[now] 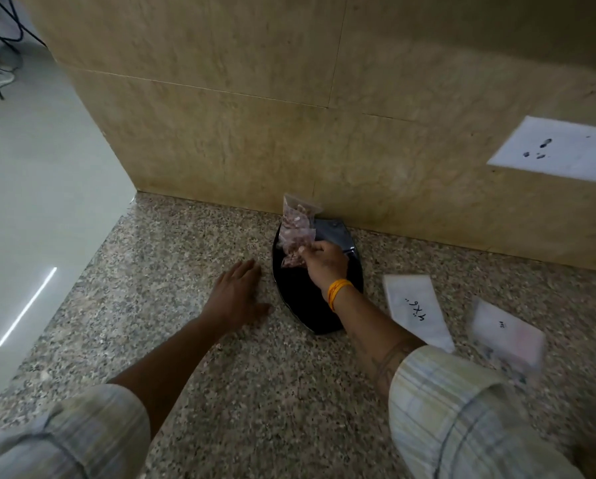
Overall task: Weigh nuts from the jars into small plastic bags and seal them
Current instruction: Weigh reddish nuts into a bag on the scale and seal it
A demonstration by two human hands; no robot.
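Note:
A black oval tray (298, 299) lies on the speckled granite counter close to the tiled wall. Small clear plastic bags of brownish nuts (295, 224) are piled at the tray's far end, leaning toward the wall. My right hand (324, 262) reaches over the tray and pinches the nearest filled bag at its lower edge. My left hand (236, 293) lies flat on the counter just left of the tray, fingers straight and spread. No jar or scale is in view.
Two packets of empty plastic bags lie right of the tray: a white one with handwriting (415, 311) and a blurred clear one (507, 337). A white socket plate (555, 150) is on the wall at right. The counter's left edge (92, 267) drops to a pale floor.

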